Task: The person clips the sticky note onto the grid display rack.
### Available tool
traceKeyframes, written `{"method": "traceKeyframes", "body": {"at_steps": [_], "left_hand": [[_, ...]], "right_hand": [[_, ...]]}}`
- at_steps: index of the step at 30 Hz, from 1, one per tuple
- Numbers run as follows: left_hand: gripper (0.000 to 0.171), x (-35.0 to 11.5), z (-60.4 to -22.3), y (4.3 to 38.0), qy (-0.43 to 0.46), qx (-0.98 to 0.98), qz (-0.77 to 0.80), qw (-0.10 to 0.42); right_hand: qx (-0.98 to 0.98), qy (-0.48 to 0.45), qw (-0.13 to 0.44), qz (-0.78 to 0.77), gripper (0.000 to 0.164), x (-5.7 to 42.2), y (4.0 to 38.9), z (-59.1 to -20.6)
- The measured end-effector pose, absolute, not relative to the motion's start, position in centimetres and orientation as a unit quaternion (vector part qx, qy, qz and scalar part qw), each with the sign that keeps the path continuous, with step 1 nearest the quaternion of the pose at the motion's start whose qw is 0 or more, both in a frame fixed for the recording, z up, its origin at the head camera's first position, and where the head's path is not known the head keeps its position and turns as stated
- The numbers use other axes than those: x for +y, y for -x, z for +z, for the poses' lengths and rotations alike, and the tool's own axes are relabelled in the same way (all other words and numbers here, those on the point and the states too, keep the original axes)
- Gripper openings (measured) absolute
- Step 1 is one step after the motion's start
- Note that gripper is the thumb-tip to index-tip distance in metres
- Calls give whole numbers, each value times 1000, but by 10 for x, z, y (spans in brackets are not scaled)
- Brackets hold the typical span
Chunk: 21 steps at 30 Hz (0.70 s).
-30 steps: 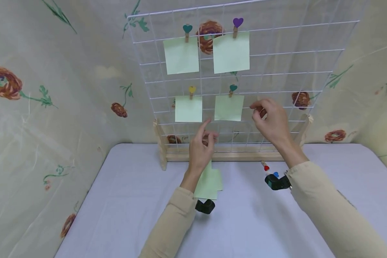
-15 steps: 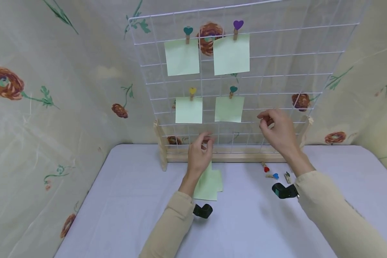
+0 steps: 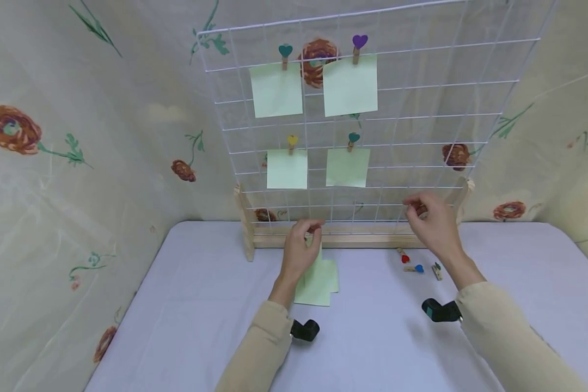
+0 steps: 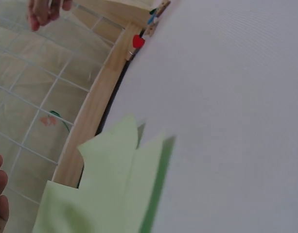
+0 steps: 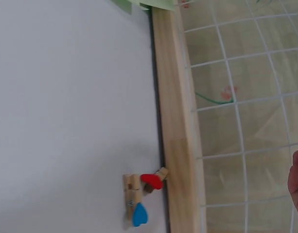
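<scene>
Head view: the wire grid (image 3: 397, 118) bears four clipped green papers (image 3: 350, 86); before it, left hand (image 3: 299, 250) near loose papers (image 3: 316, 286), right hand (image 3: 436, 226) near loose clips (image 3: 414, 269), both released.

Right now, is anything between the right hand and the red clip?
Nothing visible stands between the right hand and the red clip. The blue clip lies on its near side, the wooden bar behind; neither blocks.

Matt paper is seen in the stacked sheets (image 3: 316, 288) near six o'clock, pale wood in the clothespins (image 3: 410, 269) at four and the rack base (image 3: 372, 241). The grid (image 3: 397, 145) is formed of smooth wire, the tablecloth (image 3: 367, 332) of matt fabric.
</scene>
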<state>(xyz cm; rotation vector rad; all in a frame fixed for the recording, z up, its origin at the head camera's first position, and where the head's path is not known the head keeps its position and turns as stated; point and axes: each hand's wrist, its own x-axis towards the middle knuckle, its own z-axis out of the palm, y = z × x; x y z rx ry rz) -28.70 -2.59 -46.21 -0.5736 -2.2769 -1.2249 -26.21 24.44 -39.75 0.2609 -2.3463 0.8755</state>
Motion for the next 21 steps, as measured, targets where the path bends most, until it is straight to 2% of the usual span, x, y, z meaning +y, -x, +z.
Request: {"method": "traceKeyframes", "body": {"at_steps": [13, 21], "left_hand": [[20, -32, -479, 276, 198, -859, -440, 172], [20, -38, -488, 268, 199, -874, -411, 167]], "right_hand": [[-899, -59, 265, 342, 16, 258, 242, -423], [-903, -32, 244, 352, 16, 273, 236, -452]]}}
